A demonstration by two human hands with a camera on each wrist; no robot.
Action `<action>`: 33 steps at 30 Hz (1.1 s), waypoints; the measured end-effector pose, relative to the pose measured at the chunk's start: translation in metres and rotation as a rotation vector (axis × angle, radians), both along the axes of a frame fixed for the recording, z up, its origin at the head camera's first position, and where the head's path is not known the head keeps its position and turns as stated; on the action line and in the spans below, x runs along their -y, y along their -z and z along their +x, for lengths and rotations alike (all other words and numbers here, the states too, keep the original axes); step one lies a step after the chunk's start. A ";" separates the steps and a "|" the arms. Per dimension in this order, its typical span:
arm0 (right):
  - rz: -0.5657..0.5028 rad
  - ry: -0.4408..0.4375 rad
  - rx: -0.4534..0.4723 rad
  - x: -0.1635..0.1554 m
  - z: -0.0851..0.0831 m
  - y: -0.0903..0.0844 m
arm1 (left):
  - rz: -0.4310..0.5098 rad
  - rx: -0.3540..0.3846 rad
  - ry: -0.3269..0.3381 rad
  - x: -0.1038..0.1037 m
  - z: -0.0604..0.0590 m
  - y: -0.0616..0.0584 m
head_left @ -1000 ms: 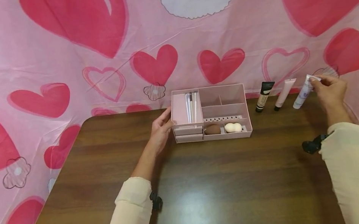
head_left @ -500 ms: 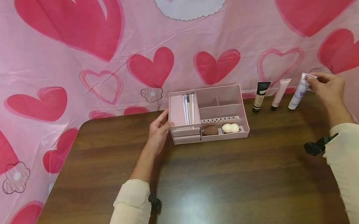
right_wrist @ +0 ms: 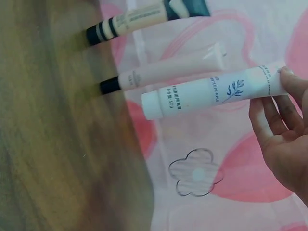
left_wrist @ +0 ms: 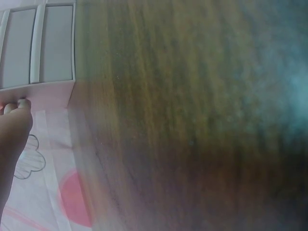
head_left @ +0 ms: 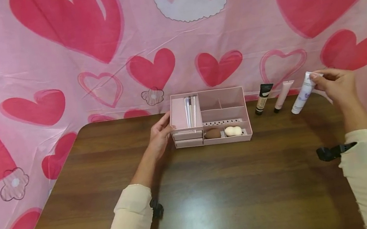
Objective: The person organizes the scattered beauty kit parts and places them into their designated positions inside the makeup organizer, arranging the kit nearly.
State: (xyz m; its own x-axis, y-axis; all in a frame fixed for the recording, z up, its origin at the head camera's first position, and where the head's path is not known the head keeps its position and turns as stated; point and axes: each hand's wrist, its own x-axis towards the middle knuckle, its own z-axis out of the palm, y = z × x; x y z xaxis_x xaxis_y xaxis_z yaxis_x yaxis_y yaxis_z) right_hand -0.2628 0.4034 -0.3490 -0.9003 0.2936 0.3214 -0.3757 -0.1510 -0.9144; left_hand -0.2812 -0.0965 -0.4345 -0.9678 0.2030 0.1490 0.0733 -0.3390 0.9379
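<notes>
My left hand (head_left: 159,139) rests against the left side of a pink desk organizer (head_left: 222,104), its thumb near the front corner. In the left wrist view, the fingertips (left_wrist: 23,103) touch the organizer's side wall. My right hand (head_left: 339,86) pinches a white cosmetic tube (head_left: 302,94) by its flat crimped end, cap downward and tilted. In the right wrist view the tube's white cap (right_wrist: 152,105) appears raised off the table. Beside it, a pink tube (head_left: 284,96) and a black-and-beige tube (head_left: 264,98) stand on their black caps.
Several slim brushes (head_left: 191,111) lie on the organizer's left top, above two small drawers (head_left: 188,139). A brown sponge (head_left: 213,134) and a cream sponge (head_left: 233,131) sit in its front compartments. A pink heart-print cloth (head_left: 113,89) hangs behind the wooden table (head_left: 215,188).
My right hand has lifted the white tube slightly towards the camera. The left hand stays at the organizer. The head view has shifted a little, moving the scene left in the frame.
</notes>
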 end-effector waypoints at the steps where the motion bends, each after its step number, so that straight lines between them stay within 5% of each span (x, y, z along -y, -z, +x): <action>1: 0.004 -0.008 0.001 0.001 0.001 -0.002 | 0.001 0.001 -0.002 0.000 0.000 0.000; 10: 0.172 -0.024 -0.013 0.021 0.011 -0.017 | -0.003 0.000 -0.010 0.001 0.001 0.000; 18: 0.220 -0.086 -0.081 0.044 0.013 -0.032 | 0.004 -0.015 -0.001 0.000 0.000 0.000; 33: 0.353 -0.128 -0.147 0.097 -0.002 -0.041 | 0.002 -0.011 0.006 0.002 -0.003 0.002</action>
